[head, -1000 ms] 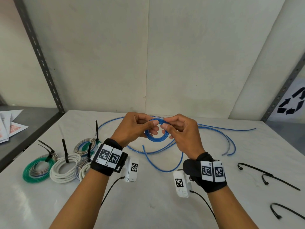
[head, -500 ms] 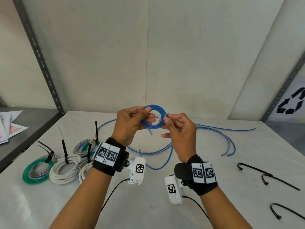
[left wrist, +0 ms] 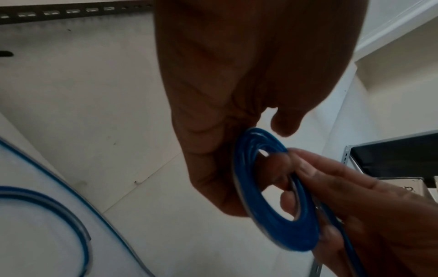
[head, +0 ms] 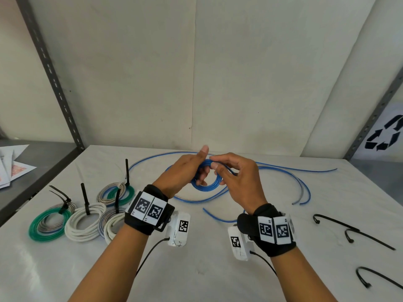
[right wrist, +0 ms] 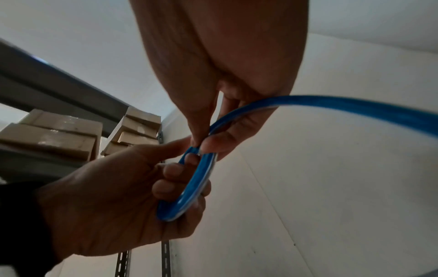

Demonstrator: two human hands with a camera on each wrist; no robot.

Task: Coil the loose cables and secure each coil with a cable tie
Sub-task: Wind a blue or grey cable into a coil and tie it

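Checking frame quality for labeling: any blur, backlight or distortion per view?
Head view: evenly lit and sharp, shelf posts bowed by the wide lens. Left wrist view: left hand dark against the bright wall, blue coil soft. Right wrist view: right hand in shadow, loose cable smeared toward the edge.

A small blue cable coil [left wrist: 272, 191] is gripped along its upper left edge by the left hand [left wrist: 237, 93], whose fingers are seen through the opening. The right side of the coil is pinched by the right hand [left wrist: 369, 211], entering from the lower right. Loose blue cable [left wrist: 59, 202] is laid across the white table [left wrist: 166, 243] at lower left.
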